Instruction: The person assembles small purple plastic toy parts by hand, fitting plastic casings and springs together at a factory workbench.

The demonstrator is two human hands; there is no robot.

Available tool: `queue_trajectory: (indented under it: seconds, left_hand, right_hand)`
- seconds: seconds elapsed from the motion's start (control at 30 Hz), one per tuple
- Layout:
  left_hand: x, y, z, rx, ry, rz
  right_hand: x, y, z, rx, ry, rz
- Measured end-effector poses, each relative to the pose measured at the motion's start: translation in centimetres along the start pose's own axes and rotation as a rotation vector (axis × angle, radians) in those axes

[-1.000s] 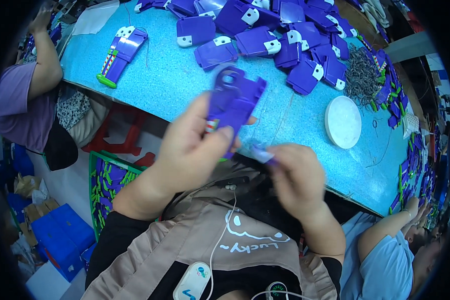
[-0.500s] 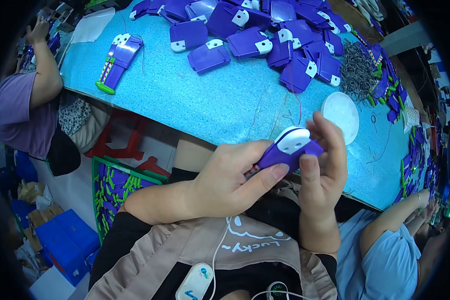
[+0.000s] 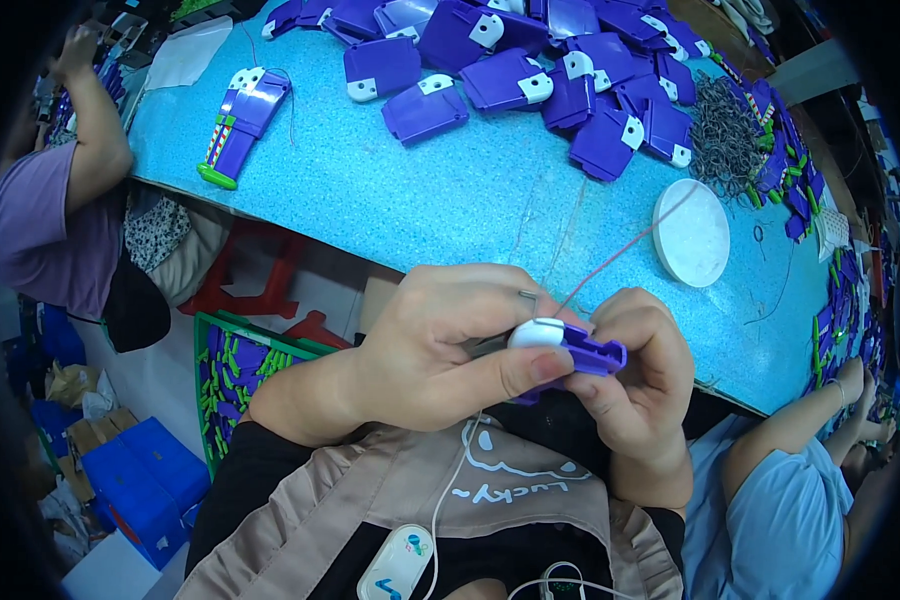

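Note:
In front of my apron, a purple plastic casing with a white rounded end (image 3: 537,335) is held between my hands. My left hand (image 3: 450,350) is closed round the white end, its thumb pressing the near side. The fingers and thumb of my right hand (image 3: 642,370) pinch the casing's purple part (image 3: 595,352). A thin red wire (image 3: 610,262) rises from the white end toward the upper right. By my left index finger a short grey metal tip (image 3: 527,295) sticks up; where it joins is hidden.
Many purple pieces with white corners (image 3: 510,80) are heaped at the table's far side, near a tangle of dark rings (image 3: 725,140). A white round dish (image 3: 692,235) is at right, an assembled purple-and-green piece (image 3: 240,125) at left. A green-rimmed crate (image 3: 260,333) stands below; co-workers sit on both sides.
The casing has been turned, so its open purple edge now shows. My right fingers, spread before, have closed on it. The red wire now slants right.

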State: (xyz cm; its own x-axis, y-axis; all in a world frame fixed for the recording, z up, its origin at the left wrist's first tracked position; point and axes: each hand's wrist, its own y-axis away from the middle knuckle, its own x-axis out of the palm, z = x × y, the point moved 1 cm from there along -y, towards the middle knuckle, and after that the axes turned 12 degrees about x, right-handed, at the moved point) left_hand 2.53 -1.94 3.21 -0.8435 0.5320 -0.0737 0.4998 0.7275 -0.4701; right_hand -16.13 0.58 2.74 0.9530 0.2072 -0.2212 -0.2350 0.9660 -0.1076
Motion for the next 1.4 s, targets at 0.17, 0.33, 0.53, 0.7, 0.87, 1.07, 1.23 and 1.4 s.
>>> queue_trajectory:
  seconds: [0.17, 0.33, 0.53, 0.7, 0.87, 1.07, 1.23, 1.4]
  left_hand:
    - [0.5, 0.5, 1.2, -0.050, 0.390, -0.309]
    - [2.5, 1.6, 1.9, -0.291, 0.735, -0.329]
    - [2.8, 0.8, 1.5, -0.367, 0.978, -0.505]
    - [2.2, 1.3, 1.6, -0.203, 0.857, -0.426]
    - [1.8, 1.6, 1.2, -0.222, 0.760, -0.297]
    - [2.8, 1.0, -0.1, -0.354, 1.055, -0.382]
    - [2.8, 1.1, 1.0, -0.548, 1.199, -0.307]
    - [0.5, -0.3, 2.1, -0.322, 1.303, -0.393]
  right_hand:
    - [-0.1, -1.0, 0.1, -0.069, 0.482, 0.145]
    - [0.6, 0.2, 1.7, -0.091, 0.446, -0.365]
    - [0.7, 0.1, 1.6, 0.146, -0.174, -0.286]
    - [-0.4, -1.7, 1.7, -0.047, 0.237, 0.032]
    - [-0.8, -0.5, 0.8, -0.143, 0.340, 0.113]
    - [1.0, -0.9, 1.0, -0.094, -0.122, -0.072]
    - [1.1, -2.4, -0.2, -0.299, -0.085, 0.071]
    - [2.7, -2.3, 0.4, -0.280, -0.309, -0.133]
